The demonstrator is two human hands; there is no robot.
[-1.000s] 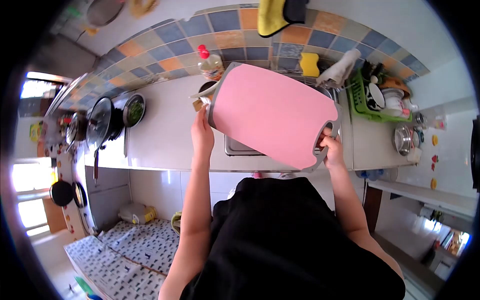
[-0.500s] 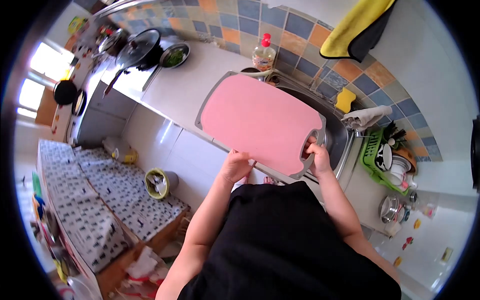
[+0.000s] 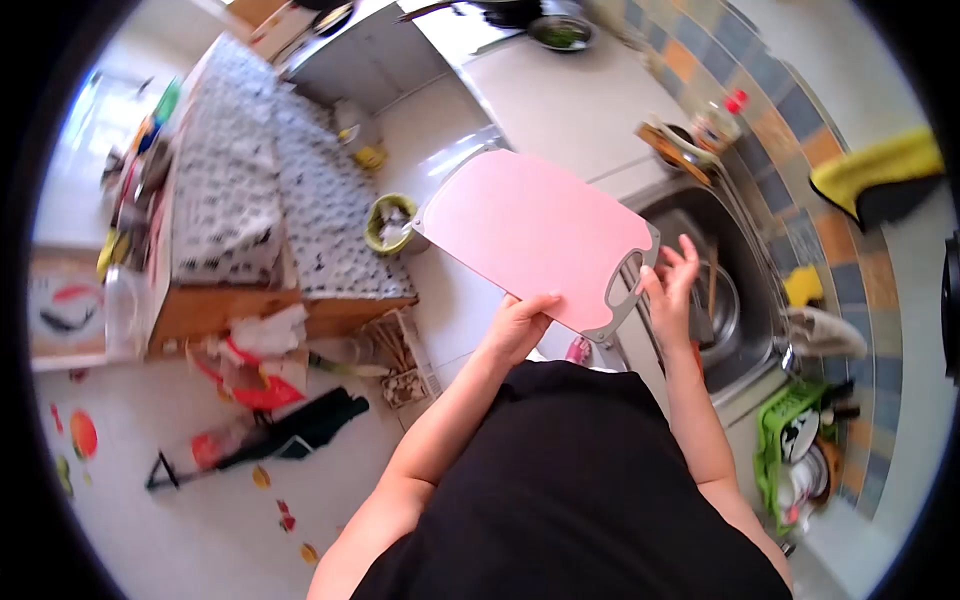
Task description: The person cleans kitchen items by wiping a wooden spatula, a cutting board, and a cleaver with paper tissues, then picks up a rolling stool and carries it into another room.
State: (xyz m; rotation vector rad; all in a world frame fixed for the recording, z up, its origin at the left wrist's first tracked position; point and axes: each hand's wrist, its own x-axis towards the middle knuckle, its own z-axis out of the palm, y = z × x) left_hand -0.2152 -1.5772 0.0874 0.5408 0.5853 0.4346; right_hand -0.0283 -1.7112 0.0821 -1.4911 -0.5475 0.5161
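A pink cutting board (image 3: pixel 535 225) with grey corners and a grey cut-out handle is held in front of my body, tilted, in the head view. My left hand (image 3: pixel 520 327) grips its near long edge, the thumb lying on the pink face. Beside the handle end, my right hand (image 3: pixel 675 285) is raised with its fingers spread and apart, at most brushing the grey rim. Behind that hand lies the metal sink (image 3: pixel 752 345), which has a round steel bowl (image 3: pixel 735 305) in it.
Along the tiled wall stand a red-capped bottle (image 3: pixel 722 118) and a green dish rack (image 3: pixel 770 455) with dishes. A pan with greens (image 3: pixel 562 35) sits far along the counter (image 3: pixel 550 100). On the left are a patterned-cloth table (image 3: pixel 230 200) and a trash bin (image 3: pixel 385 225).
My view has swung left, away from the sink and wall. The cutting board has turned with me toward the table side. My right hand has let go of the handle.
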